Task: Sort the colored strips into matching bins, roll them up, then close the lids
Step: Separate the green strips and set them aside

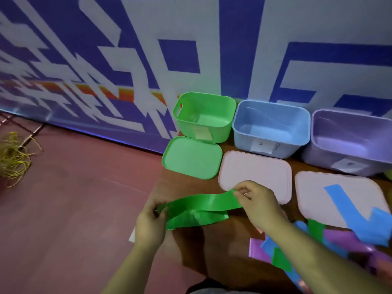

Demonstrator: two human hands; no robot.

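A long green strip (203, 203) is stretched between my hands above the table's left corner, folded back so a second layer runs beneath. My left hand (149, 222) pinches its folded left end. My right hand (257, 201) pinches its right end. Behind stand an open green bin (220, 130), an open blue bin (244, 136) and an open purple bin (318, 158). The green lid (192, 158) lies in front of the green bin. Two pale pink lids (254, 168) (314, 196) lie before the other bins. A blue strip (358, 217) lies across the right lid.
A pile of green, blue and purple strips (314, 245) lies at the table's front right, under my right forearm. The brown table (212, 247) ends at its left edge above a red floor. Yellow string (12, 158) lies on the floor at far left. A patterned wall stands behind the bins.
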